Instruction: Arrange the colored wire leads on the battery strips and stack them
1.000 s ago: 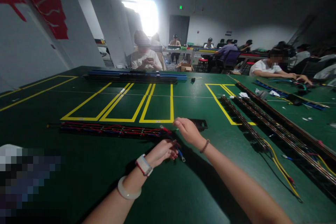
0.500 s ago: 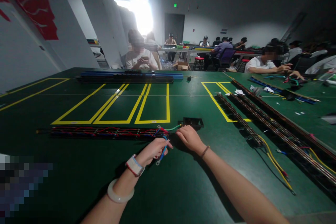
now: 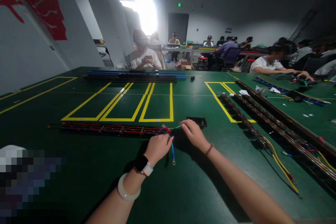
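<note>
A long black strip (image 3: 110, 128) laced with red and blue wires lies crosswise on the green table. At its right end, my left hand (image 3: 159, 146) is closed, palm down, with the fingertips on a blue wire (image 3: 173, 152) that hangs toward me and ends in a ring terminal. My right hand (image 3: 193, 134) is pinched at the end of a green wire (image 3: 175, 127) coming from the same strip end; its fingertips are partly hidden. Just behind that hand, a black rectangular frame-like part (image 3: 203, 122) rests on the table.
Right of my hands lie several long strips (image 3: 278, 129) with yellow leads (image 3: 279, 168). Yellow tape outlines (image 3: 172, 105) mark the table (image 3: 210, 189). Blue and black rails (image 3: 131, 76) lie along the far edge. A person (image 3: 145, 57) sits opposite; another (image 3: 273, 63) works at far right.
My left hand has turned palm down, and the blue wire now hangs straighter below its fingertips. My right hand stays on the green wire. The whole view has shifted slightly.
</note>
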Demonstrator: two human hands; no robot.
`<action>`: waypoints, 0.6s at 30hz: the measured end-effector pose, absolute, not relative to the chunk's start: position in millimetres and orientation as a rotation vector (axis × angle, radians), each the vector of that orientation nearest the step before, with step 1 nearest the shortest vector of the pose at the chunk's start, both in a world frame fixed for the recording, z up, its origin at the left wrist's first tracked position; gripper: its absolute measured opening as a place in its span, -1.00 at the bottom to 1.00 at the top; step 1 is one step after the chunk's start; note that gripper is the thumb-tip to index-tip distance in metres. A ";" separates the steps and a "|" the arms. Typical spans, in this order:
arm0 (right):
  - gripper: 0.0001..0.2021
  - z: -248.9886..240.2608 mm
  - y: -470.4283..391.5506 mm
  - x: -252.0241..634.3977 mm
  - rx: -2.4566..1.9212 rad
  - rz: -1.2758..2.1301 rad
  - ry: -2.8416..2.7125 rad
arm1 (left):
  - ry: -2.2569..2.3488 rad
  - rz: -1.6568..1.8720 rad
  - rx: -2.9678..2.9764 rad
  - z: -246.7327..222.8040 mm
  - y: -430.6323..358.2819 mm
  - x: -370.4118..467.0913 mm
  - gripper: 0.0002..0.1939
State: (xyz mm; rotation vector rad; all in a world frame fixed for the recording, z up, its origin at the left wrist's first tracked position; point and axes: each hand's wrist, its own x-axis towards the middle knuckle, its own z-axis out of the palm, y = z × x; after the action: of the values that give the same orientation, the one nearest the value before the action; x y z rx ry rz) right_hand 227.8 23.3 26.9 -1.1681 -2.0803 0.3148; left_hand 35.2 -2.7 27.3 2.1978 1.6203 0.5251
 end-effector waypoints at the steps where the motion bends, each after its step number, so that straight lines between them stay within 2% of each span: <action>1: -0.71 36.0 21.6 222.8 -1.124 0.342 -2.071 | 1.634 0.496 2.241 27.2 -3.6 36.2 -0.64; 5: -0.59 71.4 15.0 190.1 -0.939 0.325 -2.259 | 1.597 0.447 2.346 21.9 -4.6 39.9 -0.66; 8: -0.77 86.5 19.5 167.8 -0.909 0.191 -2.449 | 1.579 0.472 2.339 17.8 -5.0 41.8 -0.68; 11: -0.83 93.8 38.1 167.9 -1.010 0.132 -2.458 | 1.592 0.448 2.320 16.7 -6.1 41.9 -0.64; 15: -0.80 100.5 73.7 202.8 -1.221 0.243 -2.473 | 1.601 0.569 2.209 15.6 -8.0 41.9 -0.60; 18: -0.67 101.5 91.1 230.1 -1.304 0.445 -2.667 | 1.542 0.715 2.040 14.0 -9.4 42.8 -0.60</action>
State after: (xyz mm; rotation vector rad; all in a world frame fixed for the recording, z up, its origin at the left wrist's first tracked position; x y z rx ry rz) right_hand 230.1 91.1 101.5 -1.3038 -2.6668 0.4445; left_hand 42.8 -9.4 14.0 2.0399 1.5425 0.7149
